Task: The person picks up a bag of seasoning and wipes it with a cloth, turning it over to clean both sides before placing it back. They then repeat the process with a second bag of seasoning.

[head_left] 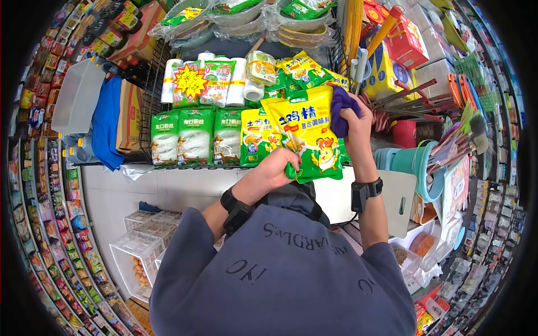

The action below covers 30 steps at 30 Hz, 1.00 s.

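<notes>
My left hand (278,168) grips the lower left corner of a yellow and green seasoning bag (305,131), which is held up in front of the rack. A bunched purple cloth (342,109) is in my right hand (358,120), against the bag's upper right edge. Behind the bag, similar yellow bags (302,70) lie on the rack, and another (255,137) stands just left of it. Green noodle packs (193,137) stand in a row further left. White paper rolls (237,81) and a pack with a yellow starburst label (189,83) sit behind them.
Plastic-wrapped bowls (238,22) are at the back. At left stand a clear bin (78,95) and a cardboard box (130,115). Turquoise buckets (412,159), a white board (399,204) and long-handled tools are at right. White crates (134,260) sit low at left.
</notes>
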Motion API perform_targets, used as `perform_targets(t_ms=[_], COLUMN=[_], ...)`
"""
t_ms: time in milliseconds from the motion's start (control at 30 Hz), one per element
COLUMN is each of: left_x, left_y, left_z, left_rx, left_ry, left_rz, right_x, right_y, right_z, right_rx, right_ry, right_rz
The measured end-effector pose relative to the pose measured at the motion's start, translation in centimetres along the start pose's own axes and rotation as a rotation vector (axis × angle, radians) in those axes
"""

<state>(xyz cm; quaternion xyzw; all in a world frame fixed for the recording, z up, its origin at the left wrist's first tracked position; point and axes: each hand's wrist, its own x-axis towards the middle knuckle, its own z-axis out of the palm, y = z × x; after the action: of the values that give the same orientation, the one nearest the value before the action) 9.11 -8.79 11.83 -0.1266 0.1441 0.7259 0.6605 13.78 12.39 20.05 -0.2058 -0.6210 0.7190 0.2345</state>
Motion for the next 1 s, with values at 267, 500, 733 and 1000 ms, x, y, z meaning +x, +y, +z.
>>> perform_targets(t_ms=[267,500,733,1000], left_x=[-0.5,-1.4,-4.4,-6.2], left_y=[0.0,3.5,8.4,7.9], left_z=[2.9,1.1,4.6,9.5], left_rx=[0.136,1.537,2.025,2.124], left_ry=[0.263,0.452,-0.111,-0.287], left_rz=[0.215,0.955,1.581,1.749], right_x=[-4.0,-5.4,-6.1,-7.3], right_y=[0.6,-0.3,-3.7,-7.9], right_z=[-0.7,-4.4,-4.9,-1.9], right_rx=[-0.101,0.273,0.231,0.155], right_ry=[-0.254,-0.048,0.111,-0.086], right_rz=[0.135,0.171,0.077,-0.029])
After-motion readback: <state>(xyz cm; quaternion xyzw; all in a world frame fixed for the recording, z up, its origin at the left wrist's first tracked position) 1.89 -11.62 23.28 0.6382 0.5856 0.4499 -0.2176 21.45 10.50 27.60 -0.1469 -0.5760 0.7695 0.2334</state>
